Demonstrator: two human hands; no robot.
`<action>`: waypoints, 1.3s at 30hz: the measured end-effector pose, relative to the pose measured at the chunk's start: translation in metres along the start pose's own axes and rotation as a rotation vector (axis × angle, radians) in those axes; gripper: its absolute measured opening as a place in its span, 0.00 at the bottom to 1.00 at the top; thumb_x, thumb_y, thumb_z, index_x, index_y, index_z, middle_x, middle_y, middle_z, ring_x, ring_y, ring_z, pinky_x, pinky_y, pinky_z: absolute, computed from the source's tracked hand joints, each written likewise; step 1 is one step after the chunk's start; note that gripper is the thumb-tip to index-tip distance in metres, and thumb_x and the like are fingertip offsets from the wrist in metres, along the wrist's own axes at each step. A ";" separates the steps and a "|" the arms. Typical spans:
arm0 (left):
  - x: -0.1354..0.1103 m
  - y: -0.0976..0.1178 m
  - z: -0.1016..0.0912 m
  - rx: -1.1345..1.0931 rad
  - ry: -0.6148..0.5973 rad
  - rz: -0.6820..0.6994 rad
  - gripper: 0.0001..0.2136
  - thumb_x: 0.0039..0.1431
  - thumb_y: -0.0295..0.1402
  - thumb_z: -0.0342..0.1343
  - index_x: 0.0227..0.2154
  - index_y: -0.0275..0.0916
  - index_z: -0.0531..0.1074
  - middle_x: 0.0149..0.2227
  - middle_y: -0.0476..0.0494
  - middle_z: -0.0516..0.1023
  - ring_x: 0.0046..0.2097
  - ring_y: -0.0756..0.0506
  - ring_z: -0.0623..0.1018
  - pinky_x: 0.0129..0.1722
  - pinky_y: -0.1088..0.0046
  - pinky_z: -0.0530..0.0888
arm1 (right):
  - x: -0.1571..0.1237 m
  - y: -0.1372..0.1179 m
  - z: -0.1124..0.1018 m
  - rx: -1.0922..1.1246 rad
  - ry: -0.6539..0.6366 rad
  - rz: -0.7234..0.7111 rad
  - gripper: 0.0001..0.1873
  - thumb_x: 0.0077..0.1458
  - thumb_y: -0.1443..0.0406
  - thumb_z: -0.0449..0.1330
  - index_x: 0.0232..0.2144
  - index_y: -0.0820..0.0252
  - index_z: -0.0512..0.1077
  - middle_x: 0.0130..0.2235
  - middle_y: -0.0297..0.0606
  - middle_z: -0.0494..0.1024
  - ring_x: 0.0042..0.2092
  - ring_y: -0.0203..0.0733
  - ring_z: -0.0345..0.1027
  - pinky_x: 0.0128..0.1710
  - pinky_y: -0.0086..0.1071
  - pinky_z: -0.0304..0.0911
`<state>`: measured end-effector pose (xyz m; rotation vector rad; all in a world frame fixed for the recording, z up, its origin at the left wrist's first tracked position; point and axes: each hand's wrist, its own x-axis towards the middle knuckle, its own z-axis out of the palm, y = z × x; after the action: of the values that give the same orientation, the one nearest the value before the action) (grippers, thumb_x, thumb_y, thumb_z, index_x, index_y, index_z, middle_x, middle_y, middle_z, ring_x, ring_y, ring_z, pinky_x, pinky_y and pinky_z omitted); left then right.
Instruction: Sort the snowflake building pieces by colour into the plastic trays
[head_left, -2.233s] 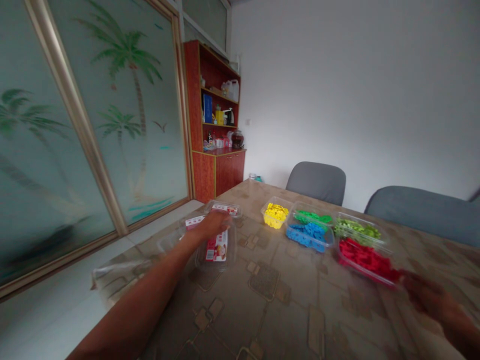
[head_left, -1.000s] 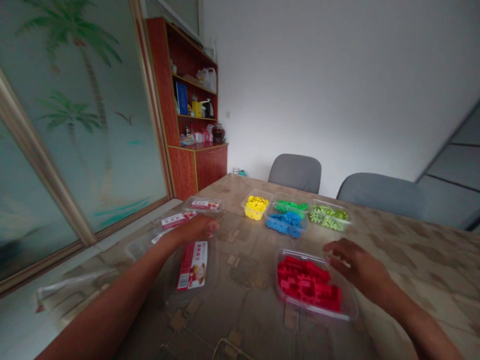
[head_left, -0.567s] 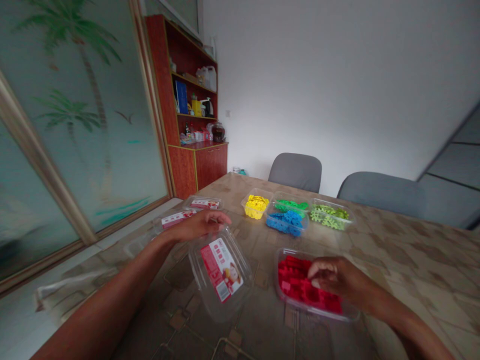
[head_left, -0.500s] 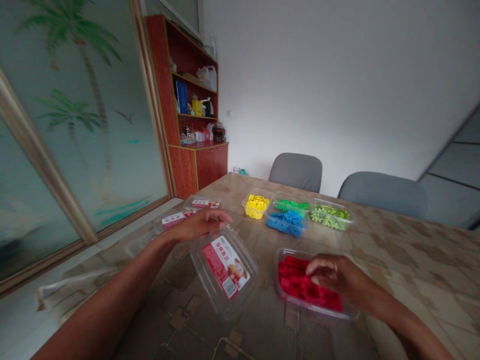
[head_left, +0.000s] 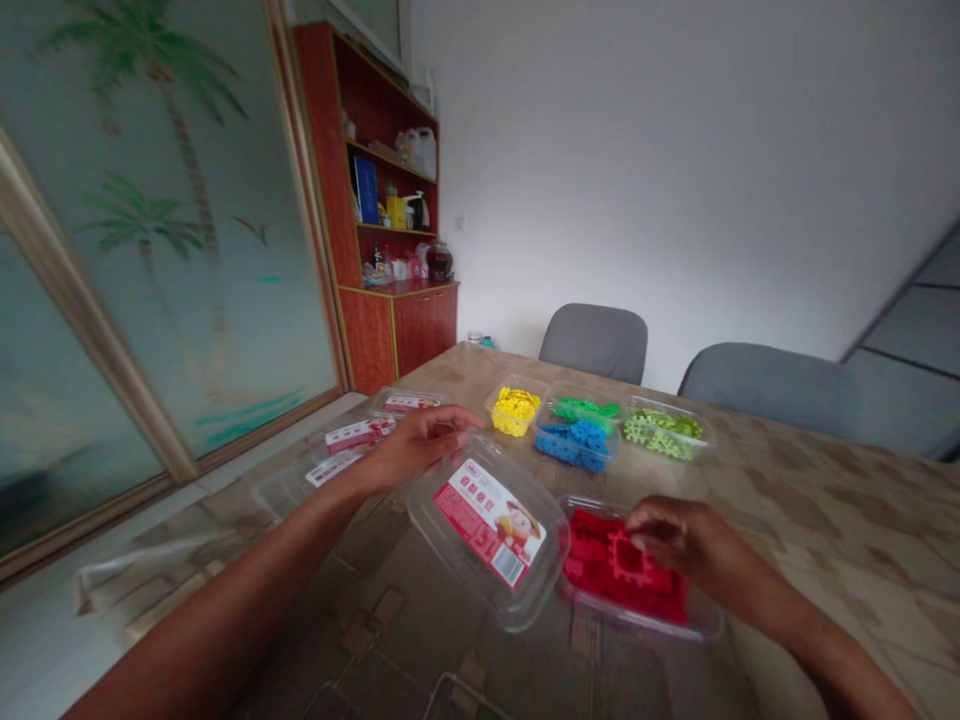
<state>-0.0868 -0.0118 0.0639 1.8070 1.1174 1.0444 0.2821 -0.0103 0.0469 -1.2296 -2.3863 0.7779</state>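
Note:
My left hand [head_left: 431, 445] pinches the top edge of a clear plastic lid [head_left: 431, 515] that bears a red and white label. The lid hangs tilted over the table, and its right edge overlaps the left end of a clear container [head_left: 701, 622] of red plastic pieces [head_left: 600, 590]. Over that container, the closed fingers of my right hand [head_left: 679, 535] grip a red toothed square piece [head_left: 619, 565] with an open middle. The fingertips partly cover this piece.
Behind stand clear containers with yellow pieces [head_left: 516, 412], blue pieces [head_left: 574, 445], green pieces [head_left: 585, 410] and lime pieces [head_left: 660, 432]. Several labelled lids [head_left: 360, 433] lie at the left. Grey chairs [head_left: 594, 340] stand beyond the patterned table [head_left: 810, 520].
The lid has moved right with my left hand, now reaching the red container. A red toothed square now shows at my right fingertips, and that hand has shifted slightly.

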 end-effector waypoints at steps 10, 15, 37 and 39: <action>0.001 -0.004 0.004 0.114 0.017 -0.060 0.16 0.58 0.40 0.52 0.44 0.34 0.69 0.22 0.53 0.68 0.19 0.55 0.61 0.18 0.82 0.58 | 0.007 -0.004 0.011 -0.108 0.039 -0.035 0.10 0.54 0.63 0.53 0.29 0.60 0.74 0.30 0.38 0.78 0.30 0.40 0.70 0.30 0.29 0.60; 0.006 -0.018 0.005 0.074 0.007 -0.120 0.19 0.56 0.44 0.53 0.43 0.34 0.69 0.22 0.52 0.68 0.20 0.54 0.63 0.17 0.81 0.59 | 0.003 -0.007 0.009 -0.039 -0.035 -0.001 0.11 0.53 0.59 0.56 0.29 0.61 0.73 0.26 0.36 0.75 0.27 0.39 0.66 0.26 0.28 0.59; 0.009 -0.058 -0.012 0.202 0.006 -0.176 0.18 0.53 0.41 0.52 0.43 0.33 0.68 0.23 0.50 0.69 0.24 0.50 0.70 0.17 0.81 0.63 | 0.007 -0.018 0.020 -0.102 0.009 -0.045 0.10 0.54 0.63 0.53 0.24 0.60 0.70 0.24 0.34 0.75 0.26 0.37 0.66 0.26 0.27 0.57; 0.009 -0.059 -0.013 0.231 0.019 -0.182 0.18 0.52 0.40 0.53 0.42 0.33 0.68 0.23 0.50 0.69 0.24 0.49 0.70 0.17 0.81 0.64 | 0.007 -0.020 0.020 -0.105 0.007 -0.072 0.11 0.56 0.62 0.52 0.25 0.60 0.71 0.25 0.33 0.76 0.27 0.37 0.67 0.27 0.27 0.57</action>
<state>-0.1146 0.0182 0.0184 1.8326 1.4343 0.8554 0.2550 -0.0202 0.0441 -1.1767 -2.4791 0.6329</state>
